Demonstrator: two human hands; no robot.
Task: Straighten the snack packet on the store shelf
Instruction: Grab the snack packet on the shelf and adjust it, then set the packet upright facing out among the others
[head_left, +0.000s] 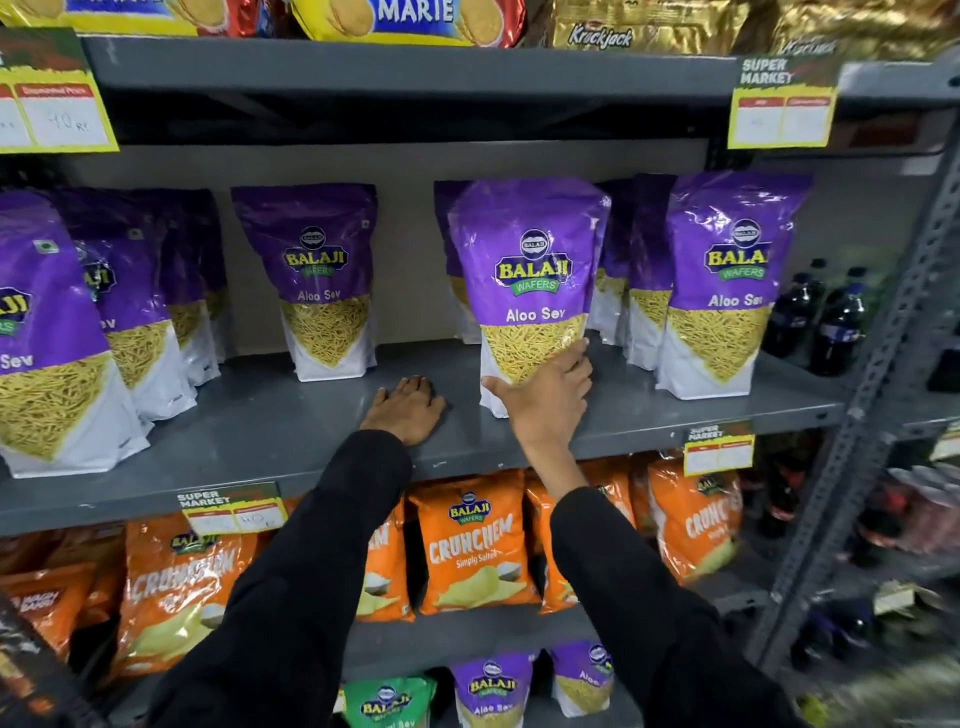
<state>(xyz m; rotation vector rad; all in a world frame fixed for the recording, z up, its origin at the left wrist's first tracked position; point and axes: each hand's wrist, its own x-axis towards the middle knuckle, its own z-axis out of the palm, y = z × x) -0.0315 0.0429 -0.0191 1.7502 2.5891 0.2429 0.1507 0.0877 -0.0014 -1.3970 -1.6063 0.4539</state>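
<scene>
Centre-frame, the right hand (545, 387) cups the glossy purple Aloo Sev pouch (530, 280) low; ideally square its base gently. Left hand (408, 410) rests flat, empty, on the grey metal shelf (270, 415).

A grocery shop aisle, seen close up at a stocked snack rack.

Grey metal shelves (291, 415) carry many copies of the same goods, faces outward: purple Balaji Aloo Sev packets (530, 291) in rows on the middle level, orange Crunchem packets (470, 540) below, Marie biscuit packs (410, 18) and gold Krackjack packs (602, 31) above. Yellow-edged price tags (782, 104) printed "Super Market" hang from the shelf edges, one at the far left showing a handwritten 40. Dark soft-drink bottles (810, 317) stand at the right, beside a slotted steel upright (883, 374).
</scene>
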